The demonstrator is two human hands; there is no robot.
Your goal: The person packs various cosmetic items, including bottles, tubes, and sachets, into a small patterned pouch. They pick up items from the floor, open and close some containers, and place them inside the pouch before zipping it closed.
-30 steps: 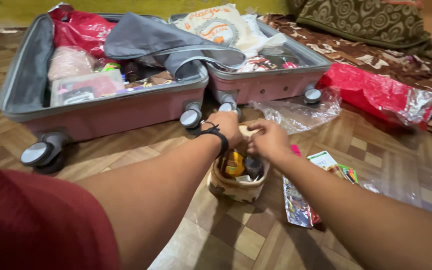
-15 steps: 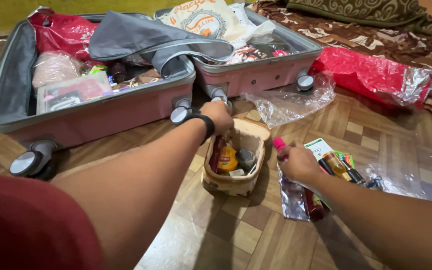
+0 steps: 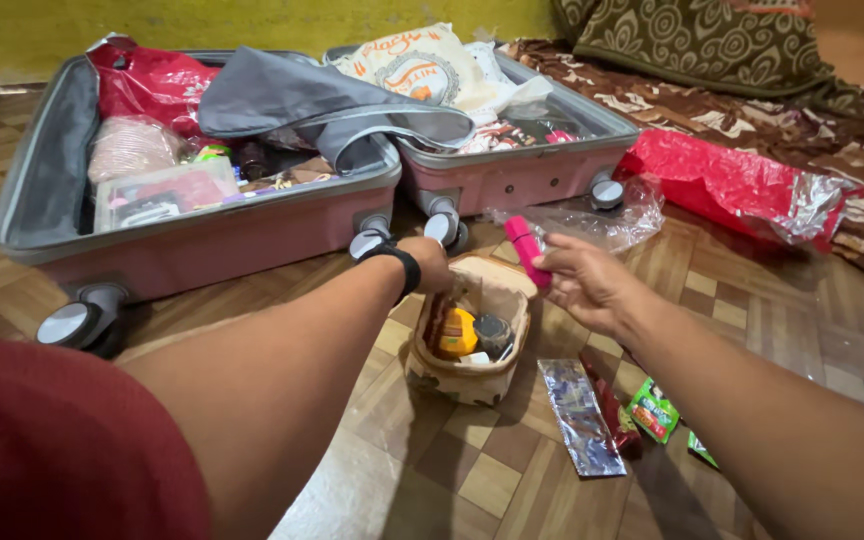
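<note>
A small beige pouch (image 3: 472,375) stands open on the wooden floor, with an orange item and a dark jar inside. My left hand (image 3: 430,262), with a black band on the wrist, grips the pouch's far rim and holds it open. My right hand (image 3: 580,282) holds a small pink tube (image 3: 526,249) just above the pouch's right edge. Behind them lies an open pink suitcase (image 3: 252,215), both halves packed with clothes, bags and boxes.
A silver foil sachet (image 3: 580,415), a red packet and green packets (image 3: 654,410) lie on the floor right of the pouch. A clear plastic bag (image 3: 602,222) and a red plastic bag (image 3: 742,185) lie further back right, on a brown patterned cloth (image 3: 832,120).
My right hand went to the items on the floor at the right, picked up the pink tube and brought it up over the pouch. My left hand stayed on the pouch's rim.
</note>
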